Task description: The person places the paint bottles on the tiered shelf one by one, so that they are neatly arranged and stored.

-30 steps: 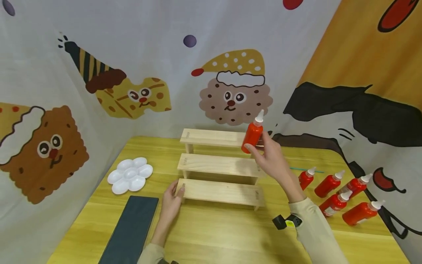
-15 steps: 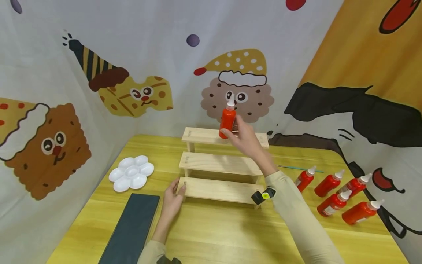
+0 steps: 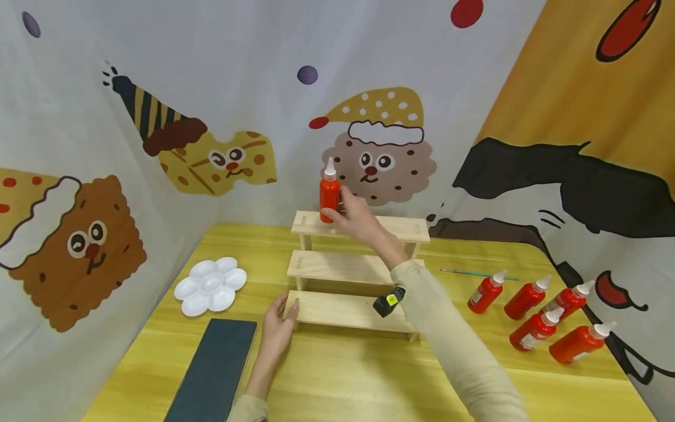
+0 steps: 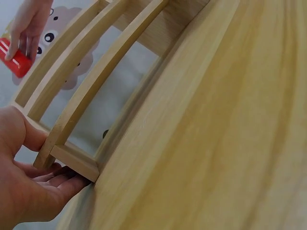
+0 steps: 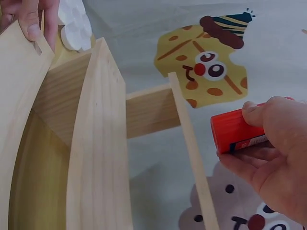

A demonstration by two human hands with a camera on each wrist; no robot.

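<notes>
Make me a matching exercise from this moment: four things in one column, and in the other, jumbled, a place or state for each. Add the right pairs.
Column one
1. Left hand
2. Palette
3. Paintbrush
4. Right hand

Column two
A. Lies on the table, right of the shelf
B. Holds an upright red bottle
C. White, on the table left of the shelf
D. Grips the left end of the lowest step

Pairs: 1-D, 2-C, 3-A, 4-B

Honestly, I was grinning at that pale cloth backdrop (image 3: 227, 53), printed with goofy cookie faces (image 3: 390, 187) and a cheese (image 3: 218, 164) in silly hats (image 3: 390, 105). Yellowish wood-grain table (image 3: 327, 381) in front, soft shadows (image 3: 387, 363) across it.
</notes>
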